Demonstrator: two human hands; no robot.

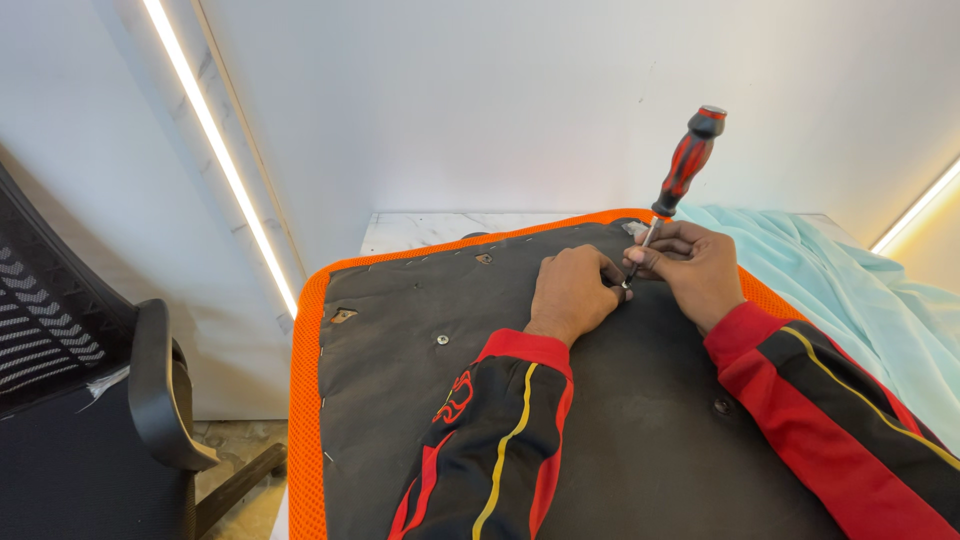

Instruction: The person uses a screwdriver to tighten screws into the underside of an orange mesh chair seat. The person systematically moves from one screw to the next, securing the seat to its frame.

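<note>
An upturned chair seat (420,400) lies in front of me, its black underside cover edged in orange mesh and stapled along the rim. My right hand (695,268) grips the metal shaft of a red-and-black screwdriver (686,165), whose handle sticks up and whose tip meets the cover near the far edge. My left hand (572,292) rests fingers-down on the black cover right beside the tip, pinching at that spot. Whether it holds anything is hidden. Both sleeves are black and red with yellow stripes.
A black mesh office chair (90,400) with an armrest stands at the left on the floor. Light blue cloth (860,290) is bunched at the right under the seat. A white marble-look tabletop (420,228) shows behind, against a white wall with lit strips.
</note>
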